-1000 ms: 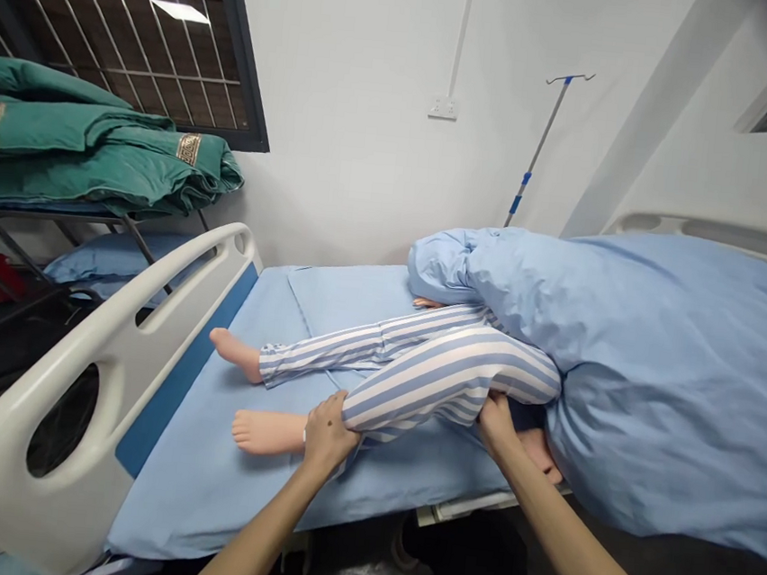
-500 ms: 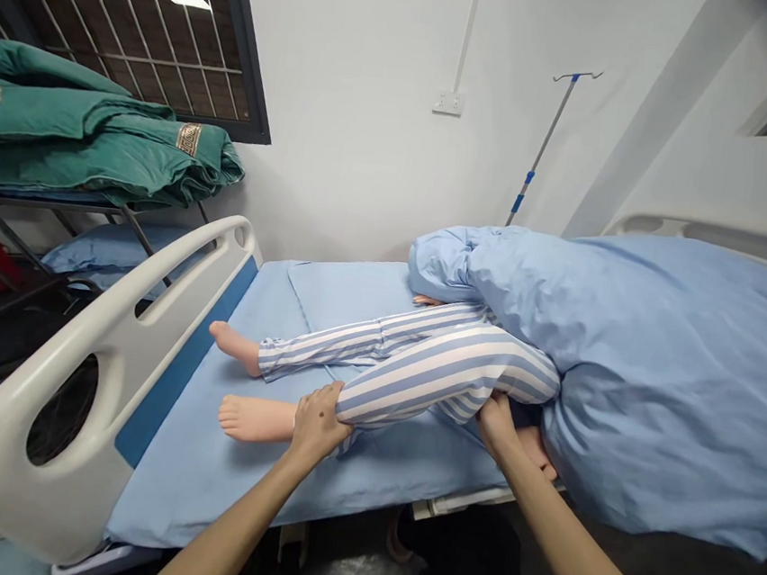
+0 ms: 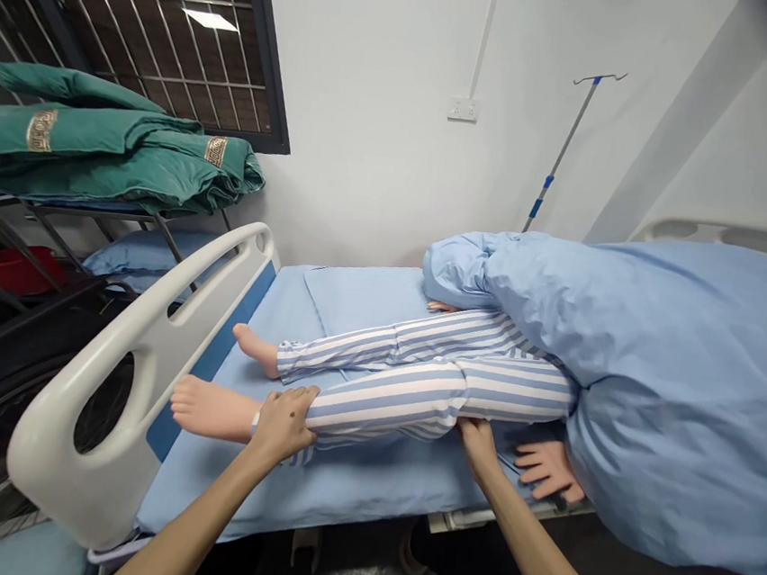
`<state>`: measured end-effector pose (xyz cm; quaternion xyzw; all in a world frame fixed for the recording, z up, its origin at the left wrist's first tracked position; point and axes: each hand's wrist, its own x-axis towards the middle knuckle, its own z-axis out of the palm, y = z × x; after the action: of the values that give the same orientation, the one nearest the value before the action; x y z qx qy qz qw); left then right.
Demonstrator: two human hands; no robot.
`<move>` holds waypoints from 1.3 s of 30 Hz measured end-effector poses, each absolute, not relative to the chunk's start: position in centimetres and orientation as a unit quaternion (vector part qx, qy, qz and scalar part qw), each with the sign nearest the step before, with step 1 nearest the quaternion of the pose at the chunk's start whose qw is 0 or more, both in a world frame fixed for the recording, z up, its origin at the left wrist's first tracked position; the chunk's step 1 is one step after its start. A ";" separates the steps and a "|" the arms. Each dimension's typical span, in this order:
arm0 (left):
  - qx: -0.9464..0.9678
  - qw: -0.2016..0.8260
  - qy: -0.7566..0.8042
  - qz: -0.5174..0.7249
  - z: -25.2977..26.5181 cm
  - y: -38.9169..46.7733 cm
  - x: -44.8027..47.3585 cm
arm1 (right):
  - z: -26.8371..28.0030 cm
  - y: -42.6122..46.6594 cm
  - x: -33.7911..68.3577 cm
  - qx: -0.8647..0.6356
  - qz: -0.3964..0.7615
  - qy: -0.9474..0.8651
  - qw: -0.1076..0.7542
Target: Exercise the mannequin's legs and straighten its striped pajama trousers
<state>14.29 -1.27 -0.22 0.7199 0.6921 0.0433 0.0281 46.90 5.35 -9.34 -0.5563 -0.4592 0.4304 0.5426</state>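
Observation:
A manikin in blue-and-white striped trousers [image 3: 386, 398] lies on a bed with a light blue sheet [image 3: 350, 492]. My left hand [image 3: 285, 423] is wrapped round its near lower leg, just above the bare foot [image 3: 213, 408]. Under the knee of that same leg is my right hand [image 3: 477, 441], its fingers hidden beneath the trouser cloth. The far leg [image 3: 337, 351] rests on the sheet, its foot [image 3: 256, 348] bare too. A blue quilt [image 3: 653, 368] covers the upper body. One manikin hand [image 3: 550, 469] sticks out from the quilt, palm and fingers spread.
The bed's footboard [image 3: 109, 388] rises at the left. Behind it, folded green quilts [image 3: 111, 153] lie on a metal frame, with a red basin [image 3: 19, 269] below. An IV pole [image 3: 559, 160] stands at the wall beside a socket [image 3: 464, 109].
The near leg has gone from bent at the knee to nearly straight, its foot sliding toward the footboard. Both my hands moved with it. More of the manikin's near hand shows.

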 end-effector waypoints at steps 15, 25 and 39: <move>0.730 0.006 0.683 -0.012 0.4 -1.2 11.5 | -10.7 5.5 44.5 -0.443 0.571 -0.321 0.612; 0.735 0.018 0.677 -0.042 -1.5 -1.3 10.4 | -13.1 4.7 44.3 -0.489 0.588 -0.325 0.556; 0.738 0.022 0.673 -0.046 -6.1 -0.7 9.8 | -15.3 4.0 44.7 -0.504 0.635 -0.289 0.509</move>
<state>9.84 -0.71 -6.14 0.7376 0.6733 -0.0463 0.0217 44.65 4.00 -15.31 -0.5045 -0.2887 0.6352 0.5085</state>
